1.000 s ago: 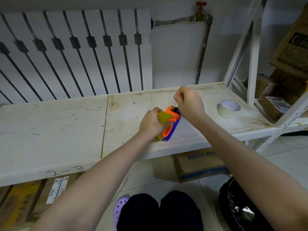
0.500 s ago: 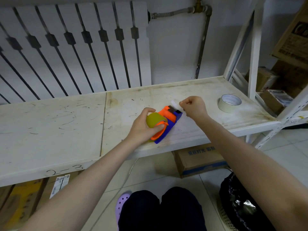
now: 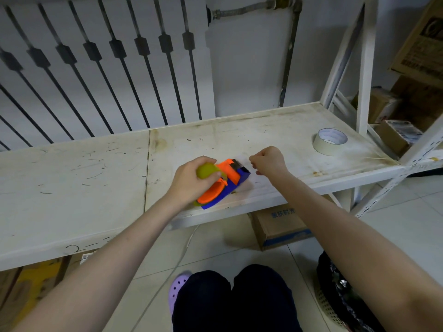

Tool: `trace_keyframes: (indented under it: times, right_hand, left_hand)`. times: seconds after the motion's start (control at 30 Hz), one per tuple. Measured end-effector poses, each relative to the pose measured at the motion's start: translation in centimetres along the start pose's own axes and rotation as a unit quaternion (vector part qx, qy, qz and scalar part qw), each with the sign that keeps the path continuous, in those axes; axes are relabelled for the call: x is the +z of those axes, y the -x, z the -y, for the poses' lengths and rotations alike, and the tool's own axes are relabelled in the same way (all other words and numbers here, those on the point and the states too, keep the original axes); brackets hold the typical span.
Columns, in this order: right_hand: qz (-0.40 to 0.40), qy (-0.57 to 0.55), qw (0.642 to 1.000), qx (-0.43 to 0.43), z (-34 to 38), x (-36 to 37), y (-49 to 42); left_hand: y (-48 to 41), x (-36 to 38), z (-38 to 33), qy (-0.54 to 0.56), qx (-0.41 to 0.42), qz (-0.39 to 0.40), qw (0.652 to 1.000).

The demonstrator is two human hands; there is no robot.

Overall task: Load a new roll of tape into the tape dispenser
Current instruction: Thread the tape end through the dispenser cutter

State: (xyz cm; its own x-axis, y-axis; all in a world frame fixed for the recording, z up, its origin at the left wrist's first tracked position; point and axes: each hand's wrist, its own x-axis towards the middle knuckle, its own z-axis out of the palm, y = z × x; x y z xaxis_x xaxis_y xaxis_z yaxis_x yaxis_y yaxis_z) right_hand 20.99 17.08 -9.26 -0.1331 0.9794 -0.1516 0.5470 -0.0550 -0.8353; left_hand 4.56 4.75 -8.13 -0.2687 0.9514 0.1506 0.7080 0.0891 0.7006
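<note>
Head view is showing a scuffed white shelf board carrying an orange and blue tape dispenser near its front edge. At the dispenser's left end, the person's left hand is gripping the yellow-green handle, fingers wrapping over it and holding the dispenser down on the board. Just beside the dispenser's right end, where the cutter is sitting, the right hand is hovering with its fingers curling tight; whether it is pinching a tape end cannot be told. Well to the right of the dispenser and farther back, a pale roll of tape is lying flat. Below the dispenser, a cardboard box is sitting on the floor.
</note>
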Motion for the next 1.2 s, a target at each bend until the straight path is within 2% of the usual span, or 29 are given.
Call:
trace_keyframes:
  times: [0.23,0.37,0.43,0.57,0.7,0.83,0.9,1.2]
  right_hand:
    - [-0.019,-0.027,0.999,0.026,-0.5,0.0,-0.3]
    - [0.036,-0.100,0.990,0.094,0.0,-0.4,0.3]
    - [0.041,-0.117,0.987,0.103,0.0,-0.6,0.5]
    - [0.011,-0.105,0.992,0.064,-0.6,-1.1,0.5]
    - [0.016,-0.047,0.997,0.057,-1.6,-1.8,0.1]
    - [0.026,0.020,0.998,0.055,-2.2,-2.2,-0.3]
    - [0.033,0.053,0.997,0.054,-2.2,-2.3,-0.3]
    - [0.055,0.165,0.985,0.017,-2.2,-2.1,-0.2]
  left_hand:
    - [-0.1,0.1,0.2,0.035,-0.037,0.005,0.999]
    - [-0.8,-1.0,-0.8,0.053,-0.102,0.024,0.993]
    - [-1.6,-1.5,-1.7,0.010,-0.129,0.058,0.990]
    - [-3.1,-1.5,-4.4,-0.138,-0.149,0.137,0.969]
    - [-3.6,-0.4,-5.0,-0.187,-0.106,0.180,0.960]
    - [-3.4,0.6,-4.8,-0.234,0.024,0.218,0.947]
    - [-3.3,0.8,-4.5,-0.270,0.064,0.223,0.934]
    - [-3.7,0.8,-4.8,-0.320,0.032,0.272,0.907]
